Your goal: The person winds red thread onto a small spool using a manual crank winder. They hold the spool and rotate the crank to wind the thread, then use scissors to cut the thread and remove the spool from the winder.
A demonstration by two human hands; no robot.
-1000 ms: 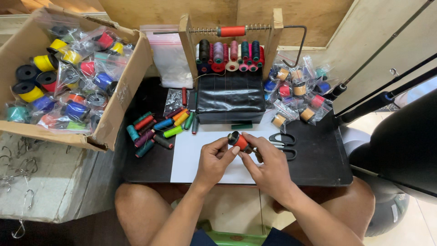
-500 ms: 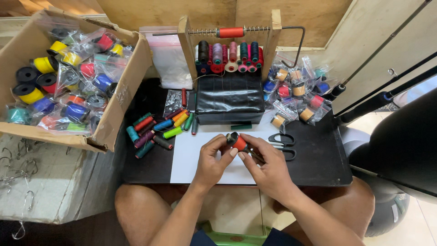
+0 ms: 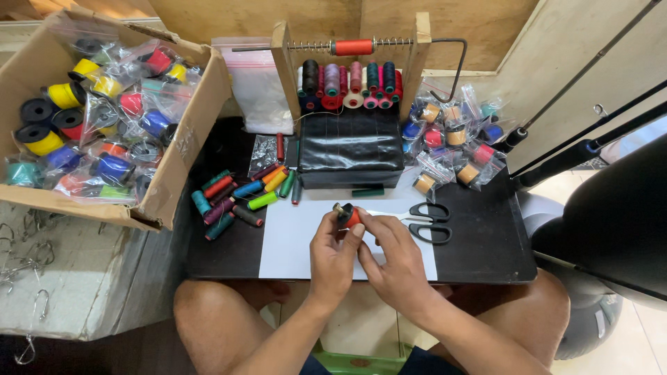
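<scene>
My left hand (image 3: 332, 253) and my right hand (image 3: 390, 258) together hold a small orange thread spool (image 3: 347, 216) with black ends over a white sheet (image 3: 292, 243) on the black table (image 3: 479, 243). Fingers of both hands pinch the spool, which is partly hidden by them. Black-handled scissors (image 3: 425, 221) lie just right of my hands. A pile of small coloured spools (image 3: 243, 194) lies to the left of my hands.
A cardboard box (image 3: 184, 149) of bagged spools stands at the left. A wooden winder frame (image 3: 351, 48) with an orange spool stands behind a black box (image 3: 351, 149). Bagged spools (image 3: 451, 142) lie at the right, near dark rods (image 3: 583, 149). Metal hooks (image 3: 28, 271) lie at the lower left.
Both hands have shifted slightly left and toward me with the orange spool, and the fingers now cover more of it.
</scene>
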